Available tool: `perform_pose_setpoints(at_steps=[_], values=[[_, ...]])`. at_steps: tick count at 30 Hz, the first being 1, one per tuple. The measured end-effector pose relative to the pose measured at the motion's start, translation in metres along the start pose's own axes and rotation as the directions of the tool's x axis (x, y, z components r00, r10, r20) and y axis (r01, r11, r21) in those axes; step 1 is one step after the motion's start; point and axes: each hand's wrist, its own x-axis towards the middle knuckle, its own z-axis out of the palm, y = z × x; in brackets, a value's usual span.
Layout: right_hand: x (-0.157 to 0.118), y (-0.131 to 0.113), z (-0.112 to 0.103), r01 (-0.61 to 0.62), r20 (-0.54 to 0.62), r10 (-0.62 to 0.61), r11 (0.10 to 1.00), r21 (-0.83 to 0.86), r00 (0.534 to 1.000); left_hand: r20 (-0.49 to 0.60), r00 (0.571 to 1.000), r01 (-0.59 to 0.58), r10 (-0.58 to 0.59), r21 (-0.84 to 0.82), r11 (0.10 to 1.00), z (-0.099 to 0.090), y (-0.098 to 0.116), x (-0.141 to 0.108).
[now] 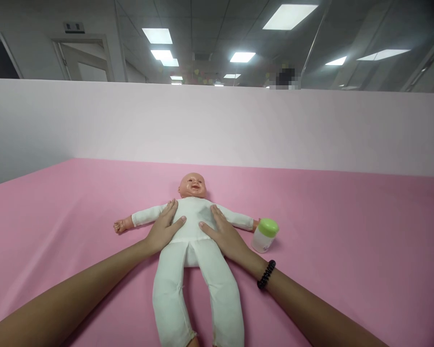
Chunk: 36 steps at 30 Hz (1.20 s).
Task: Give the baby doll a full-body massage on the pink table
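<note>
- The doll (192,246) lies face up in the centre of the frame, head toward the upper middle, arms spread, legs running to the bottom edge, where its feet are cut off.
- Both hands lie flat on its white torso, gripping nothing — the left hand (163,230) just left of centre, the right hand (228,235) just right, fingers stretched up the chest and thumbs angled inward.
- For good contact here, I'd keep the palms level and the weight matched on both sides; soft cloth like this would probably wrinkle or slide under a lopsided push.
- The black bracelet (266,274) sits on the right wrist, so I'd watch it for snagging on the fabric.
- The green-lidded jar (265,235) stands right of centre, beside the right wrist and partly hiding the doll's hand — an outward sweep could tip it.
- The pink bench (354,250) spreads wide to both sides, giving the elbows room; a white partition (217,125) bounds its far edge, beyond the doll's head.
</note>
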Motion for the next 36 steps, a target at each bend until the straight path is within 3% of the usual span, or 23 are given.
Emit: perform_pose_setpoints(at_steps=[2,5,8,10,14,16,18,21,24,30,33,36], values=[[-0.005,0.0,0.001,0.035,-0.129,-0.035,0.999,-0.004,0.991,-0.097,0.995,-0.031,0.033,0.019,0.999,0.0,0.003,-0.003],[-0.007,0.001,0.002,0.268,-0.309,-0.259,0.963,-0.013,0.915,-0.187,0.973,-0.135,0.136,0.022,0.991,0.0,0.008,-0.007],[-0.004,0.004,0.003,0.563,-0.311,-0.532,0.826,0.013,0.787,-0.089,0.949,-0.306,0.304,-0.02,0.952,-0.001,0.009,-0.009],[-0.002,0.006,0.003,0.657,-0.224,-0.632,0.752,0.057,0.742,0.056,0.916,-0.395,0.396,-0.027,0.918,-0.003,0.008,-0.009],[-0.002,0.007,-0.003,0.6,0.034,-0.607,0.791,0.118,0.794,0.324,0.858,-0.441,0.398,0.069,0.895,-0.008,0.004,-0.008],[-0.002,0.006,-0.006,0.537,0.145,-0.544,0.839,0.083,0.827,0.406,0.84,-0.446,0.36,0.138,0.884,-0.01,0.006,-0.008],[-0.002,0.004,-0.009,0.493,0.212,-0.488,0.869,0.036,0.846,0.432,0.847,-0.424,0.308,0.204,0.882,-0.01,0.008,-0.01],[-0.002,0.003,-0.009,0.445,0.242,-0.425,0.895,-0.033,0.872,0.372,0.904,-0.322,0.208,0.274,0.906,-0.008,0.011,-0.011],[-0.003,0.004,-0.005,0.389,0.2,-0.364,0.915,-0.104,0.91,0.286,0.951,-0.195,0.114,0.275,0.941,-0.005,0.008,-0.012],[-0.005,0.01,0.004,0.34,-0.032,-0.353,0.918,-0.202,0.935,0.086,0.994,-0.084,0.069,0.193,0.978,0.0,0.001,-0.013],[-0.005,0.011,0.007,0.411,-0.18,-0.454,0.882,-0.231,0.873,-0.062,0.992,-0.1,0.107,0.106,0.989,0.001,0.004,-0.013],[-0.005,0.009,0.01,0.6,-0.228,-0.628,0.778,-0.186,0.744,-0.126,0.977,-0.169,0.169,0.008,0.986,0.0,0.007,-0.014]])
